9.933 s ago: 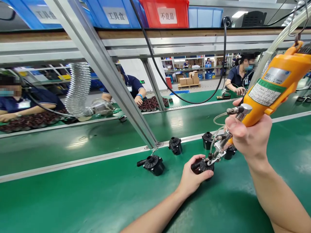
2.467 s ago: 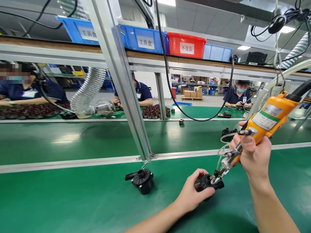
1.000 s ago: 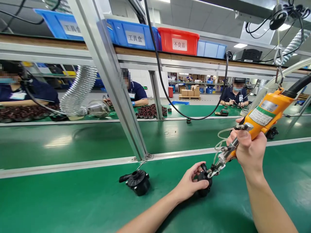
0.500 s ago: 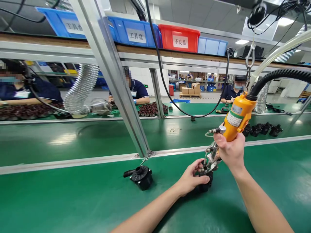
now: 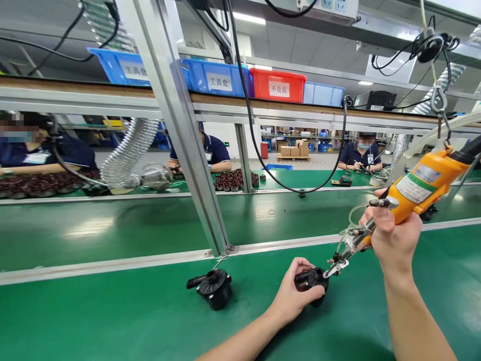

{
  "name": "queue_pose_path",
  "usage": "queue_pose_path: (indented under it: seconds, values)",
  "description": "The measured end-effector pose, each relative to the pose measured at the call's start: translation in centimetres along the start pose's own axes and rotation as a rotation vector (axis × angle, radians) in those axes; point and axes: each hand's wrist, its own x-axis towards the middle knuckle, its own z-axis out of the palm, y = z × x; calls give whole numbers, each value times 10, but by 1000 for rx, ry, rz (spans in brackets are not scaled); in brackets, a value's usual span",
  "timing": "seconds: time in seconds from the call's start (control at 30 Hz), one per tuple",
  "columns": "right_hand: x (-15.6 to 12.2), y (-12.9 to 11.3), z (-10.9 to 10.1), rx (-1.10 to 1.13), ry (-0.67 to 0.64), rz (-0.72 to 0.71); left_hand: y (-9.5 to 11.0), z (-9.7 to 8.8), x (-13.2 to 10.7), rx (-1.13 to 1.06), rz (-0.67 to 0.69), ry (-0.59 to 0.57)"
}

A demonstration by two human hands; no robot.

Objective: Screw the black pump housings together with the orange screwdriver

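My left hand (image 5: 295, 291) is wrapped round a black pump-like housing (image 5: 314, 279) with a short spout, on the green work surface (image 5: 131, 321). In my right hand (image 5: 394, 240) is an orange power screwdriver (image 5: 423, 183), tilted, with a metal nozzle and thin clear tubes at its front. Its tip is at the right edge of the housing's top; whether it touches cannot be told. The screwdriver hangs from a metal hook (image 5: 439, 100). To the left, a second black housing (image 5: 216, 290) of the same kind stands with its spout pointing left.
A slanted metal post (image 5: 184, 130) rises left of centre. Blue bins (image 5: 218, 77) and a red bin (image 5: 278, 85) stand on the overhead shelf. A black cable (image 5: 250, 120) loops down. Behind the green belt (image 5: 150, 215), co-workers sit near heaps of dark red parts (image 5: 233, 179).
My right hand has drawn the screwdriver right and tilted it flatter, baring the housing's top. My left hand keeps its hold on the housing. The camera view has shifted slightly.
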Motion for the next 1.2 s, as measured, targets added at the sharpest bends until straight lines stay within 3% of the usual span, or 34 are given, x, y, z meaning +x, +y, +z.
queue_pose_path:
  seconds: [0.5,0.7,1.0,1.2]
  values:
    - [-13,0,28,46,-149,164,10,2,3,2,-88,-60]
    - [-20,3,40,-47,-168,171,11,3,4,7,-107,-46]
    - [-28,15,37,60,-222,261,4,-10,5,141,-37,-40]
    - [9,10,10,136,-245,310,-3,-16,4,310,61,68]
